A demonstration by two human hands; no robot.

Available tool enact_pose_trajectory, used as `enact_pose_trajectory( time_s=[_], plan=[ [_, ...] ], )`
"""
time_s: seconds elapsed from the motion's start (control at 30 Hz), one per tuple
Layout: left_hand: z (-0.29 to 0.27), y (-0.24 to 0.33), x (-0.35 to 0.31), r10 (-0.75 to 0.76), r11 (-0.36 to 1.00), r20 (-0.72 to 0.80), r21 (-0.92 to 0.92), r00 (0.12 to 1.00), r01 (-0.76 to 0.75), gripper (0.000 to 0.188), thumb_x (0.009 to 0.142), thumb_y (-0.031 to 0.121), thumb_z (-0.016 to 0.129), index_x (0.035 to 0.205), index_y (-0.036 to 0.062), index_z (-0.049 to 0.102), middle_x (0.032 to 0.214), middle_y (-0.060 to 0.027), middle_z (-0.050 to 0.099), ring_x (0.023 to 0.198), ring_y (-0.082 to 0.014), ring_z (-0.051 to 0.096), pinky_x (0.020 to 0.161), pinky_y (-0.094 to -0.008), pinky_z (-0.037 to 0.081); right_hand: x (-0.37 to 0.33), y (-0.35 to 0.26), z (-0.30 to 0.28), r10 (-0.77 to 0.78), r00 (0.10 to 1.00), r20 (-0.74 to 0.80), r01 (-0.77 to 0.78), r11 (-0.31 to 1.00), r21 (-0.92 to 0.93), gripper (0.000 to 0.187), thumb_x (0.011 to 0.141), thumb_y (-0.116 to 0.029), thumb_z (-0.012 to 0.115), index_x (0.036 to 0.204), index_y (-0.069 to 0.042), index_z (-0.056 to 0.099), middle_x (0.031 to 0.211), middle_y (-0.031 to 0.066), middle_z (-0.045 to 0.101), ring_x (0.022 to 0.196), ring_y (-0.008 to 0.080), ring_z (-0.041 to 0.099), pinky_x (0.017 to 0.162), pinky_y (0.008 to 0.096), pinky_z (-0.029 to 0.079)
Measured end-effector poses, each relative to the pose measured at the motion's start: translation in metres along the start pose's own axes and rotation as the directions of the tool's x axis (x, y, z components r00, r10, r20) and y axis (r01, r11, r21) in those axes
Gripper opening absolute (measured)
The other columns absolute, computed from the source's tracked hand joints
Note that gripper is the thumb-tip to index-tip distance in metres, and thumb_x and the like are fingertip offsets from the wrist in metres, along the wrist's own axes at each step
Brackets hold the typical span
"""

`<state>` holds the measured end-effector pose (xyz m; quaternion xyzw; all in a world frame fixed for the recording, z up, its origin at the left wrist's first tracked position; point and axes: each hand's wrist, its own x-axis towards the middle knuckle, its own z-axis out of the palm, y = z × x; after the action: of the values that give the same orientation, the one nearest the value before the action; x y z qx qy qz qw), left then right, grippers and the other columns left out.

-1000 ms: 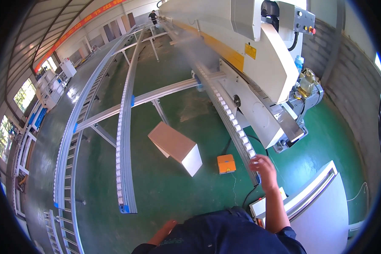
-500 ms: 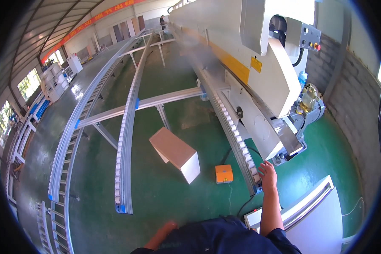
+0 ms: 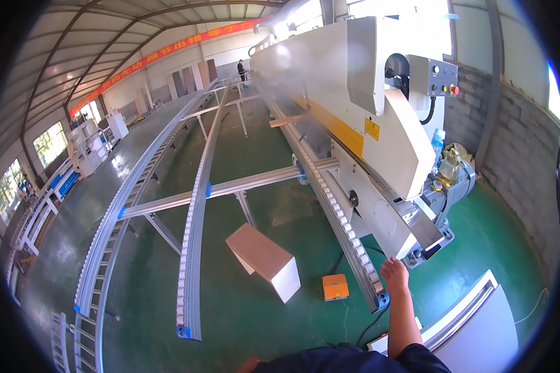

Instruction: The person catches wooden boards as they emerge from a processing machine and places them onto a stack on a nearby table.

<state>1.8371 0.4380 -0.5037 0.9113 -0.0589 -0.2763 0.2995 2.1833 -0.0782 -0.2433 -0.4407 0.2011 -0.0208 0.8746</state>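
My right hand (image 3: 394, 273) is raised beside the near end of the right roller rail (image 3: 354, 241). Its fingers are apart and slightly bent, and nothing shows in them. Whether the fingertips touch the rail or the machine end I cannot tell. Only a blurred bit of my left hand (image 3: 249, 365) appears at the lower edge, its fingers hidden. Along the right rail runs a long white and yellow machine (image 3: 404, 133). Farther up, a narrow brown board (image 3: 289, 120) sticks out from the machine across the rail.
A brown-topped box (image 3: 262, 252) and an orange foot-pedal box (image 3: 335, 288) are on the green floor. More roller rails (image 3: 193, 261) stand left, joined by a crossbar (image 3: 230, 189). A white curved cabinet (image 3: 479, 329) is at lower right. Far off stands a person (image 3: 241, 69).
My view has tilted up, so the scene sits lower. My left hand has mostly dropped out of sight. The brown board now shows clearly across the rail, where haze was before.
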Motion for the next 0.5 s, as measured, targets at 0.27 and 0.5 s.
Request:
enact_pose_trajectory(
  time_s=[0.27, 0.5],
  plan=[
    [-0.015, 0.026, 0.0, -0.061, 0.994, 0.081, 0.099, 0.995, 0.053, 0.028, 0.092, 0.019, 0.05, 0.11, 0.0065, 0.066, 0.106, -0.011, 0.066, 0.103, -0.0246, 0.059, 0.09, -0.0376, 0.045, 0.038, 0.006, 0.01, 0.09, 0.994, -0.065, -0.08, 0.986, 0.144, 0.047, 0.091, -0.026, 0.054, 0.13, -0.001, 0.045, 0.123, 0.0189, 0.056, 0.105, 0.0351, 0.059, 0.085, 0.0438, 0.052],
    [0.01, -0.025, -0.005, 0.164, 0.985, -0.089, -0.032, 0.982, -0.168, 0.029, 0.093, 0.025, 0.047, 0.115, 0.015, 0.063, 0.1, -0.0127, 0.065, 0.096, -0.0304, 0.06, 0.084, -0.043, 0.049, 0.044, 0.002, 0.025, 0.112, 0.993, -0.025, -0.104, 0.969, 0.223, 0.055, 0.092, -0.028, 0.05, 0.137, 0.0, 0.037, 0.13, 0.0174, 0.052, 0.116, 0.0349, 0.053, 0.094, 0.0447, 0.048]
  ],
)
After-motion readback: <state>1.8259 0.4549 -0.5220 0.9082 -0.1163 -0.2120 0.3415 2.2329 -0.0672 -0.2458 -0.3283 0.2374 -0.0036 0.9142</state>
